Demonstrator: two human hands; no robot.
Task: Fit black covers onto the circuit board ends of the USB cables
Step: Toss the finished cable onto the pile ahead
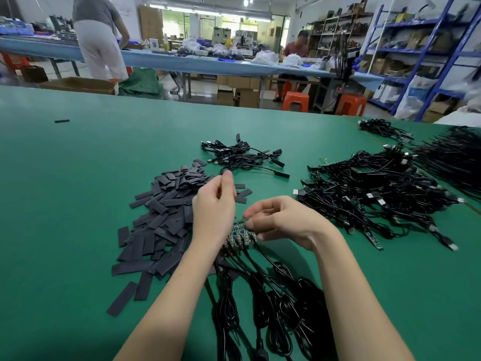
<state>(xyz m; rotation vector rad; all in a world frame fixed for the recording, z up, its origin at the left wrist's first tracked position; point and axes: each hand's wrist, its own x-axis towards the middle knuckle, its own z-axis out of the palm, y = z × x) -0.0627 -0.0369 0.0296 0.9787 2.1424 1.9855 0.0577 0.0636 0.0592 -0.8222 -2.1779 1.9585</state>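
Both hands are over the middle of the green table (78, 157), right above a small fan of circuit board ends (240, 237) laid side by side, their black USB cables (263, 303) trailing toward the near edge in looped bundles. The left hand (214, 207) is raised with its back to the camera, fingers curled and the thumb and forefinger drawn together near the top — whether anything is pinched there, I cannot tell. The right hand (281, 221) sits just to the right, fingers bent and spread, fingertips down at the far edge of the boards; it touches them but a firm grip does not show.

Left of the hands lies the big loose heap of black covers (161, 220), flat dark sleeves scattered from the middle toward the near left, a few strays lying apart at the near end. Beyond the hands, a small pile of finished cables (244, 155) with covered ends. To the right, a large tangle of uncovered cables (377, 194) — one bare board pokes out at its near side. Farther right, more cable stacks (453, 155) at the table's edge. One lone black piece (62, 121) sits far left
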